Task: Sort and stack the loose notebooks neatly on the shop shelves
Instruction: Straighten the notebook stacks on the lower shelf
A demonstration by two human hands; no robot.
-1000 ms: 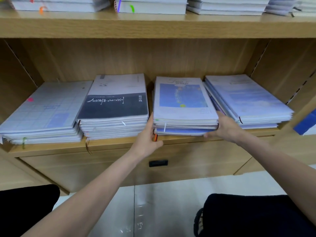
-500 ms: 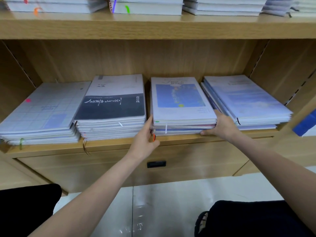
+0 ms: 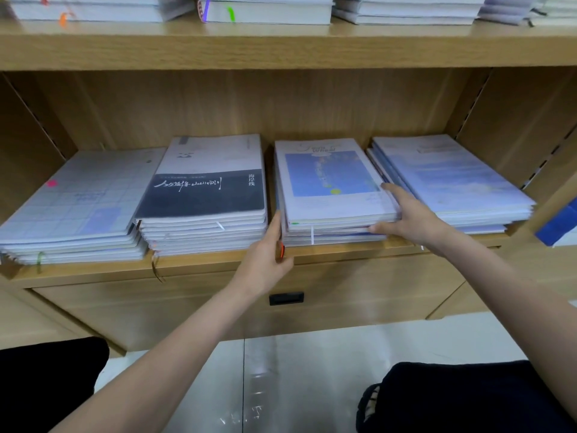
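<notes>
Both hands press flat against one notebook stack (image 3: 331, 195) on the wooden shelf (image 3: 218, 264): left hand (image 3: 265, 260) on its left edge, right hand (image 3: 409, 217) open over its right front corner. Left of the left hand sits a dark-covered stack (image 3: 203, 195); right of the right hand, a pale blue stack (image 3: 452, 179), close. A drawer (image 3: 281, 307) and pale tiled floor (image 3: 312, 370) lie below the hands.
</notes>
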